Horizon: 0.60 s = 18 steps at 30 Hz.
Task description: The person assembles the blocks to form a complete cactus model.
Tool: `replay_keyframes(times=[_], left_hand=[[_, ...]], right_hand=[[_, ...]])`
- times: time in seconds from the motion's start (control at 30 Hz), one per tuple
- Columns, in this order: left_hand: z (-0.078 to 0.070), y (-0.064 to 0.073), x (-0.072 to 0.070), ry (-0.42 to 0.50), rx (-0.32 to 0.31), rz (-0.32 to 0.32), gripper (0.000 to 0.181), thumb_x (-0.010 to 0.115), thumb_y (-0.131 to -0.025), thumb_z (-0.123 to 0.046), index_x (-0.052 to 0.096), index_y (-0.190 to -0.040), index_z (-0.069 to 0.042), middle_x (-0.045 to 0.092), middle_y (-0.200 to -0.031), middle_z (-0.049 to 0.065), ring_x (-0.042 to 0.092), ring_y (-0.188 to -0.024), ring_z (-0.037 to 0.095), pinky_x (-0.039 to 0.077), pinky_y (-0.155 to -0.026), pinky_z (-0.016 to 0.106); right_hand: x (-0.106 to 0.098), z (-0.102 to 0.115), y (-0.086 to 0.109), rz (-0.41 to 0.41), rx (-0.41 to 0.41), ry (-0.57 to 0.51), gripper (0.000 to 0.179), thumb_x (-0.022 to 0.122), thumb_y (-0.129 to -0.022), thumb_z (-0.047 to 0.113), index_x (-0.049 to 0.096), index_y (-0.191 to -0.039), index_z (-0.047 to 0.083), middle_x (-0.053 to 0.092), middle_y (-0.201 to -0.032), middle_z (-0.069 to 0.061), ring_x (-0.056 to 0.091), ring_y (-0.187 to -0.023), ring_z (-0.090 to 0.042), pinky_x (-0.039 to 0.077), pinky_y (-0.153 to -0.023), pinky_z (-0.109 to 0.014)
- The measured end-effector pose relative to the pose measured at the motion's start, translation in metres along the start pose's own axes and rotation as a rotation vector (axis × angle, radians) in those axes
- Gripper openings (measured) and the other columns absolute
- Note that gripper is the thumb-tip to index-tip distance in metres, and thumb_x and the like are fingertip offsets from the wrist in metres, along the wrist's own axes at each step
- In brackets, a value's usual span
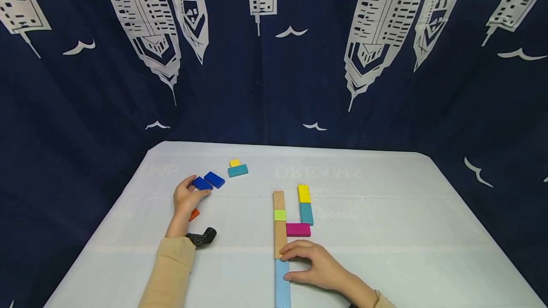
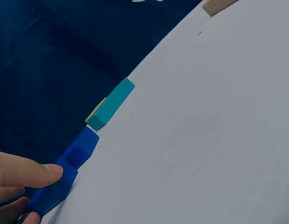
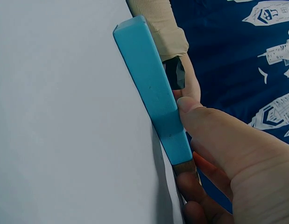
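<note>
One blue block (image 1: 202,184), left of light-blue block (image 1: 282,284), pinched by left hand (image 1: 187,198); right hand (image 1: 316,264), loose, touches latter. Probably light, stiff; grip sides.

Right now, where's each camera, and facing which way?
Head: on the head, facing forward, down over a white tabletop; left hand, right hand show.
Left wrist: worn there, facing rectangular blue blocks; left hand shows.
Right wrist: worn there, facing a long light-blue block; right hand, left arm show.
Head and right wrist share that block.
</note>
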State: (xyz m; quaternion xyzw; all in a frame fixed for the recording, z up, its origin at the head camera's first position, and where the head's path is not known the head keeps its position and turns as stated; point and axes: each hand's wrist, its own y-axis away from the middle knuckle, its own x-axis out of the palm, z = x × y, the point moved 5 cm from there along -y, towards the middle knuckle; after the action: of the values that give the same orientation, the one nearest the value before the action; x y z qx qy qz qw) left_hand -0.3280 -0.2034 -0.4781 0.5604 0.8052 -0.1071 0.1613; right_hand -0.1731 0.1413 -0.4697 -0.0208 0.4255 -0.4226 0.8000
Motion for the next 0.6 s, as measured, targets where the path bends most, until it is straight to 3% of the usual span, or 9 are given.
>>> replay_keyframes(times=[0.33, 0.6], left_hand=[[-0.0009, 0.0022, 0.0013, -0.027, -0.006, 0.017, 0.071, 0.074, -0.075, -0.004, 0.041, -0.137, 0.006, 0.04, -0.139, 0.029, 0.041, -0.127, 0.039, 0.035, -0.103, 0.042], [-0.0019, 0.0013, 0.0026, -0.082, 0.007, 0.029, 0.067, 0.076, -0.075, -0.009, 0.046, -0.134, 0.004, 0.042, -0.137, 0.026, 0.043, -0.125, 0.039, 0.036, -0.102, 0.043]], right_hand=[[0.0, -0.0006, 0.0007, -0.002, 0.003, 0.009, 0.027, 0.075, -0.08, 0.031, 0.069, -0.104, 0.019, 0.063, -0.112, 0.007, 0.057, -0.104, -0.01, 0.046, -0.089, -0.029], [0.0002, -0.0002, 0.0006, 0.001, 0.0, 0.015, 0.028, 0.075, -0.08, 0.031, 0.069, -0.104, 0.02, 0.063, -0.112, 0.007, 0.057, -0.104, -0.009, 0.047, -0.088, -0.029]])
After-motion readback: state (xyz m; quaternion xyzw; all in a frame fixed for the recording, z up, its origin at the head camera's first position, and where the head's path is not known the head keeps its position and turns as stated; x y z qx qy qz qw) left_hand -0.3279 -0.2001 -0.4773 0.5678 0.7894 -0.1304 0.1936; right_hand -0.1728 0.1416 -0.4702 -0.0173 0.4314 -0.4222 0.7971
